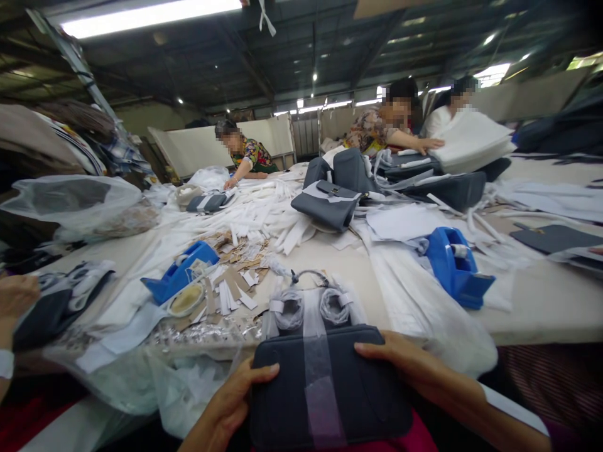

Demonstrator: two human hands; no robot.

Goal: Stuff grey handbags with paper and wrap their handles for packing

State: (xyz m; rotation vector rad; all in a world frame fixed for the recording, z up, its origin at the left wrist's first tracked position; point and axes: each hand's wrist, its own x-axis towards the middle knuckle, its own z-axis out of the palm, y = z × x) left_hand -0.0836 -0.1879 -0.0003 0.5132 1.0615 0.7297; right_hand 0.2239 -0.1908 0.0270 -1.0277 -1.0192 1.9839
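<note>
A dark grey handbag lies flat against my lap at the table's near edge, a strip of clear film running down its middle. Its handles, wrapped in thin white foam, rest on the table above it. My left hand grips the bag's left edge, thumb on top. My right hand holds the upper right corner, fingers curled over the top.
Two blue tape dispensers stand on the table, among white strips, cardboard scraps and plastic bags. More grey bags lie further back. Three people work at the far side. Another person's hand shows at far left.
</note>
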